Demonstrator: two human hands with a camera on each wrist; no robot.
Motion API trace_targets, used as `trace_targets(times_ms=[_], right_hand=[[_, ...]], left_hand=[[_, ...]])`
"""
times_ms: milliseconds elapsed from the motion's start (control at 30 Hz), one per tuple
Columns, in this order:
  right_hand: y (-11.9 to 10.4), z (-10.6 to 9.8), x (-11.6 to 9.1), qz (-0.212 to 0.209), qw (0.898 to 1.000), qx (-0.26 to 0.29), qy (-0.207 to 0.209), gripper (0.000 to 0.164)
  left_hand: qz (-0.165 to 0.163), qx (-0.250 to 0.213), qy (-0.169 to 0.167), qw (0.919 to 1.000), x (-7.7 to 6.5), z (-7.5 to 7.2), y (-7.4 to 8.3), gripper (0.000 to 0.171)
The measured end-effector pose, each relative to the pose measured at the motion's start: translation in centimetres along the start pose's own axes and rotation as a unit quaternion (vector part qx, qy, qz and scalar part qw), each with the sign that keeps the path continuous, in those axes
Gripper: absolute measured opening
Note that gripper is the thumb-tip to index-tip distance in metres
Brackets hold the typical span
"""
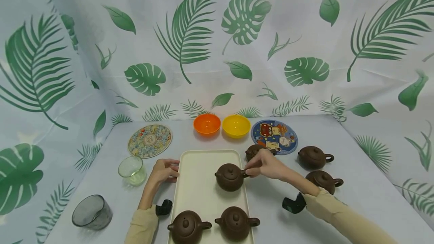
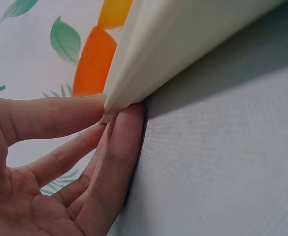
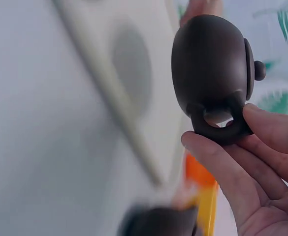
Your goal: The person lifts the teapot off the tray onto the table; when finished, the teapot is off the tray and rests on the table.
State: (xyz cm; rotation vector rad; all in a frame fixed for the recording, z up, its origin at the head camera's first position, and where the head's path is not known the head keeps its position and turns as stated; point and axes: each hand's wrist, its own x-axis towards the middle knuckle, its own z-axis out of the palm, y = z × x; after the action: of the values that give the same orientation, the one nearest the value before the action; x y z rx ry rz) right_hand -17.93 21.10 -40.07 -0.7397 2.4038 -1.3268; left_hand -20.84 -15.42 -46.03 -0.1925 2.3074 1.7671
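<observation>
My right hand (image 1: 266,164) pinches the handle of a dark brown teapot (image 1: 229,177) above the right part of a cream tray (image 1: 196,191). In the right wrist view the teapot (image 3: 210,64) hangs clear of the tray, its shadow lying on the surface below. At the tray's left edge is my left hand (image 1: 165,170); the left wrist view shows its thumb and fingers (image 2: 126,132) pinching the rim. Two more teapots stand on the tray's near end, one at left (image 1: 187,228) and one at right (image 1: 236,224).
Right of the tray stand teapots, one (image 1: 255,152) partly behind my right hand, two others (image 1: 312,157) (image 1: 322,180) farther right. Behind are an orange bowl (image 1: 207,125), a yellow bowl (image 1: 236,126) and round mats (image 1: 150,141) (image 1: 274,136). A green glass (image 1: 132,171) and grey glass (image 1: 92,212) stand left.
</observation>
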Motion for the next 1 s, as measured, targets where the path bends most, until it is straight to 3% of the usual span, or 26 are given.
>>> trace_targets(times_ms=[167,333,700,933,1000], right_hand=[[2.1,-3.0,-3.7,0.044,0.999,0.004,0.031,0.017],[3.9,-4.3,-5.6,0.064,0.996,-0.019,0.054,0.017],[5.6,-4.2,-6.0,0.068,0.996,-0.02,0.063,0.017],[5.5,-4.3,-6.0,0.076,0.995,-0.025,0.052,0.017],[5.3,-4.3,-6.0,0.072,0.995,-0.049,0.055,0.017]], left_hand=[[0.001,-0.003,-0.008,1.0,-0.1,-0.2,-0.1,0.046],[0.004,-0.003,-0.005,1.0,0.0,-0.5,0.1,0.046],[0.007,-0.011,-0.017,0.9998,0.0,-0.4,-0.3,0.047],[0.008,-0.009,-0.014,0.9998,-0.1,-0.2,-0.2,0.047],[0.008,-0.007,-0.011,0.9999,0.0,-0.2,-0.1,0.047]])
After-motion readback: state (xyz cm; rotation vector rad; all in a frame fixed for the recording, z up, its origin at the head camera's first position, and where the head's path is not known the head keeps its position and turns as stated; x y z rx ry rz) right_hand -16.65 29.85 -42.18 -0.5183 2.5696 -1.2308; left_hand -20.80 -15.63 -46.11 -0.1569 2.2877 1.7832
